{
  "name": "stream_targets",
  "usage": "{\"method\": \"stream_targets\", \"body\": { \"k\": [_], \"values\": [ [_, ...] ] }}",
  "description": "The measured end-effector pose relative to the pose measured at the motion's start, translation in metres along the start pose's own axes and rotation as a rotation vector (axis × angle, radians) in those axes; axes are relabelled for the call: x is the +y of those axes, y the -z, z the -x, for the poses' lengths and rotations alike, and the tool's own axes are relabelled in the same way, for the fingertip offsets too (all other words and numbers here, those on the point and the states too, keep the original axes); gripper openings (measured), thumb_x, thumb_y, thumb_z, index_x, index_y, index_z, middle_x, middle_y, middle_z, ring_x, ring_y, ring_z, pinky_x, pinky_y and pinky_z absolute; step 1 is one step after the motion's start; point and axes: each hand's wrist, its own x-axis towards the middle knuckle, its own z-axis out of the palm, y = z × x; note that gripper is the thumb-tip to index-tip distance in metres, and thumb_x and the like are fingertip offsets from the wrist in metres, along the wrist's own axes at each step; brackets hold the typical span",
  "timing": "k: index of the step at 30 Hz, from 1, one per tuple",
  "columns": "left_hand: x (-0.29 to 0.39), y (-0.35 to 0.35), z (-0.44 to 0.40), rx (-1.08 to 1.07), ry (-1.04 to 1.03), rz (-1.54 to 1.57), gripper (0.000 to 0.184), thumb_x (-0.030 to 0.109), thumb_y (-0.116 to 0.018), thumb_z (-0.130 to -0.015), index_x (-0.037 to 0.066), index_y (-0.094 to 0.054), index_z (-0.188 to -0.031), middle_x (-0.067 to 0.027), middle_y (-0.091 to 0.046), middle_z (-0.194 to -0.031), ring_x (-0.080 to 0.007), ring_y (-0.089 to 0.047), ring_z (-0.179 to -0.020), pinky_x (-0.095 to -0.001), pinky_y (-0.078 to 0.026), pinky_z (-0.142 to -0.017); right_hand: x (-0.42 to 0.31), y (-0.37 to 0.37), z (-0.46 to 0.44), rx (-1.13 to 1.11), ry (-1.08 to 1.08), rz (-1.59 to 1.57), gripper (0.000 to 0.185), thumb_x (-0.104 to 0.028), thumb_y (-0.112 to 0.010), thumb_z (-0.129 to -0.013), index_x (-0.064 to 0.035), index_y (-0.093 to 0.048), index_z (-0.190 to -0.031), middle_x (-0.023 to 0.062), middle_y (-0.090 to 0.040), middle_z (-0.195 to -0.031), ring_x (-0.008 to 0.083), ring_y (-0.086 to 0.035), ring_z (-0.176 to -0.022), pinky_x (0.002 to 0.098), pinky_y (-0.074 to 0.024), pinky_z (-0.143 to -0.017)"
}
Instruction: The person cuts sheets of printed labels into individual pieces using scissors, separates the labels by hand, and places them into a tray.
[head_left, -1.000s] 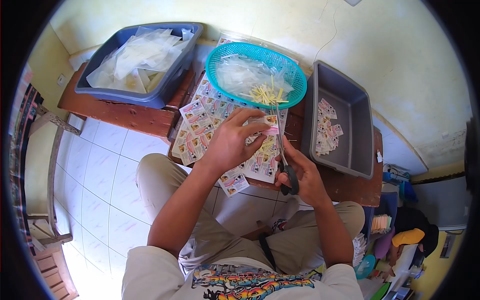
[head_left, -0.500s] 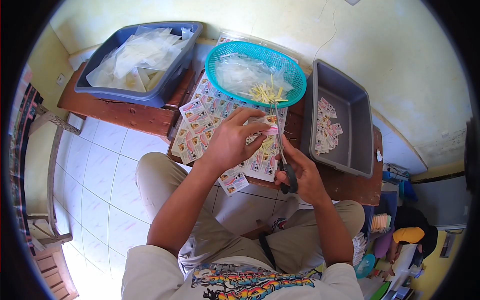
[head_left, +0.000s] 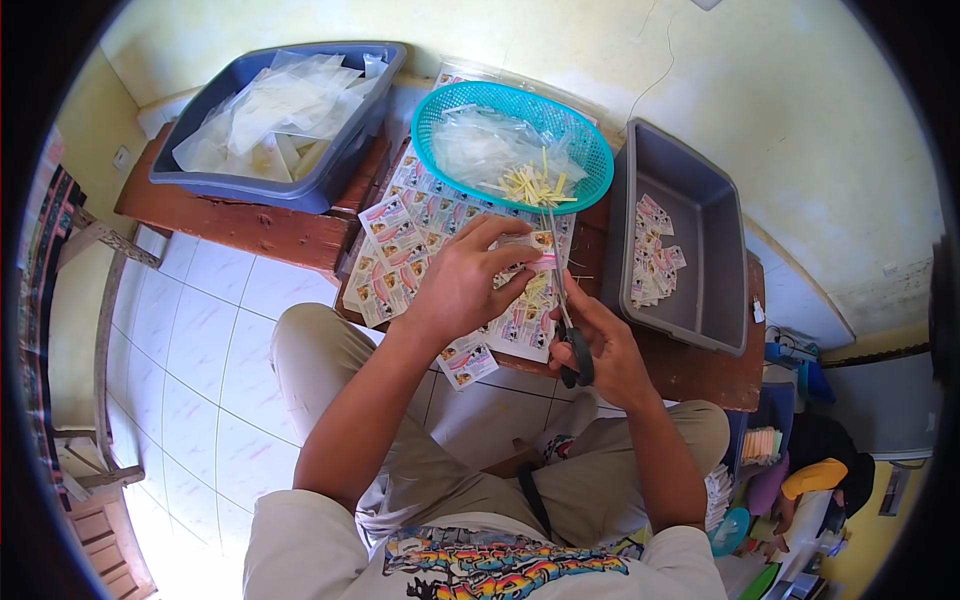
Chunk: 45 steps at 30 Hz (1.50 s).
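Observation:
My left hand [head_left: 470, 275] pinches a small printed label [head_left: 541, 243] between thumb and fingers. In my right hand [head_left: 605, 345] is a pair of scissors [head_left: 573, 357] with black handles, its blades pointing away from me along the label's right edge. How far the blades are parted I cannot tell. Beneath both hands lie printed label sheets [head_left: 432, 208] on a low wooden table, with a few cut pieces [head_left: 392, 228] at the left. Thin yellowish paper strips [head_left: 537, 187] rest in the turquoise basket [head_left: 425, 150] just beyond the scissor tips.
Clear plastic bags [head_left: 490, 140] fill much of the basket. A grey bin [head_left: 705, 260] at the right holds cut labels [head_left: 655, 260]. At the left, a blue-grey tub [head_left: 330, 170] contains translucent sheets [head_left: 290, 105]. Another person [head_left: 820, 470] works at the far lower right.
Both my hands, the label and the scissors look almost unmoved. At the far lower right, the other person's arm has shifted slightly.

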Motion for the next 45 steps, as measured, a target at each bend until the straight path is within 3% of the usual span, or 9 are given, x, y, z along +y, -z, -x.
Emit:
{"method": "stream_targets", "body": {
  "k": [26,45],
  "values": [
    [-0.0001,-0.0003,-0.0005,0.001,-0.002,0.005,0.029,0.007,-0.087,-0.080,0.010,-0.080,-0.108,-0.0105,-0.072,-0.125,-0.0325,-0.071,-0.112,-0.0432,-0.059,-0.095,-0.0006,-0.0007,0.0007,0.015,0.015,0.010,0.088,0.000,-0.080,-0.094,-0.0103,-0.034,-0.168,0.0064,-0.054,-0.139,0.0114,-0.064,-0.102,0.0278,-0.0613,-0.079],
    [-0.0004,0.0002,-0.0010,0.007,-0.020,-0.006,0.027,0.006,-0.086,-0.080,0.010,-0.080,-0.106,-0.0099,-0.072,-0.124,-0.0322,-0.070,-0.114,-0.0434,-0.059,-0.096,0.0005,-0.0029,0.0008,0.033,0.005,0.020,0.089,0.000,-0.080,-0.094,-0.0106,-0.033,-0.169,0.0035,-0.056,-0.129,0.0090,-0.063,-0.098,0.0239,-0.0588,-0.077]
  ]
}}
